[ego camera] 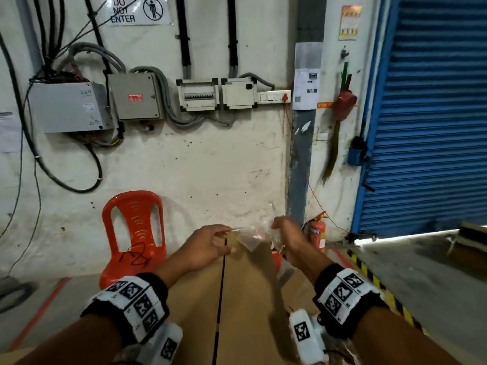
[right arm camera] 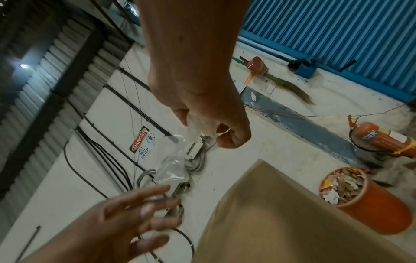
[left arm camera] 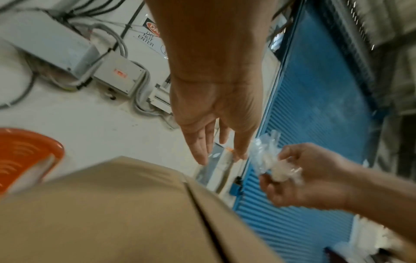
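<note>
Above the far edge of the cardboard box [ego camera: 245, 299], the right hand [ego camera: 291, 239] pinches a crumpled clear plastic bag [ego camera: 250, 239]; the left hand [ego camera: 208, 246] hovers beside it, fingers spread. A missed grab could drop it behind the box.

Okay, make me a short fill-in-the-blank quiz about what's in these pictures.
Of the left hand and right hand, the one holding the clear plastic bag is the ____. The wall sign reads DO NOT ____. The roller shutter is painted ____.
Missing words: right; ENTER; blue.
</note>
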Demonstrator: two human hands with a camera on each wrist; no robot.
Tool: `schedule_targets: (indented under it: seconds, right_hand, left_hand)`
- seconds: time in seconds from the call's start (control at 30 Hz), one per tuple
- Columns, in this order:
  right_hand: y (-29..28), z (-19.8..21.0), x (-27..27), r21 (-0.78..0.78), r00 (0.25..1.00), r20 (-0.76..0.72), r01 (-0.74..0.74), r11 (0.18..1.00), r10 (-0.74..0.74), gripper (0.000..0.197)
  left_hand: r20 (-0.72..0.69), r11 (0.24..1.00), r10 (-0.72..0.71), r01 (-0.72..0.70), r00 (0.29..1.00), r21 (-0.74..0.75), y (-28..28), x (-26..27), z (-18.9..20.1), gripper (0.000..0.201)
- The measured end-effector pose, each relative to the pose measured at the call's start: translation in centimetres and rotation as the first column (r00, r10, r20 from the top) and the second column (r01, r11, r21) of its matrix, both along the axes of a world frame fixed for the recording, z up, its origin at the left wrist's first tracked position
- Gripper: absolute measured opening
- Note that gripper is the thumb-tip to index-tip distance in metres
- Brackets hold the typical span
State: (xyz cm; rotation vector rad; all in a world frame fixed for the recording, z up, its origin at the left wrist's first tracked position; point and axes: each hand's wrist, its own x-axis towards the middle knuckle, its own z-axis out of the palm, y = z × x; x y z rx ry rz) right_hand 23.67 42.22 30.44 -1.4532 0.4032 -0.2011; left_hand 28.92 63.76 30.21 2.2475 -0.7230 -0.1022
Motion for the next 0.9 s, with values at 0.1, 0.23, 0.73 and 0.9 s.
schedule_targets:
  seconds: [0.1, 0.23, 0.73, 0.9]
  right_hand:
    - [2.4, 0.6, -5.6, -0.052, 0.997, 0.068, 0.029, 0.998, -0.025, 0.019]
    - [5.3, 0.0, -13.1, -0.031, 0.982, 0.186, 0.043, 0.999, -0.037, 0.028]
    - [8.3, -5.4, -38.2, -0.128, 0.785, 0.404, 0.558, 0.82, -0.47, 0.019]
    - [6.4, -11.3, -46.6, -0.244, 0.726, 0.235, 0.688, 0.684, -0.646, 0.06]
  left_hand:
    - [-0.091, 0.964, -0.055, 0.029, 0.994, -0.266, -1.4, -5.3, 1.4, 0.042]
    - [-0.097, 0.925, -0.096, 0.053, 0.991, -0.376, -1.1, -10.9, 1.7, 0.029]
    - [-0.093, 0.822, -0.354, 0.262, 0.931, -0.505, -3.4, -32.0, -1.4, 0.018]
    - [-0.208, 0.787, -0.523, 0.375, 0.827, -0.49, -8.0, -39.1, -6.8, 0.018]
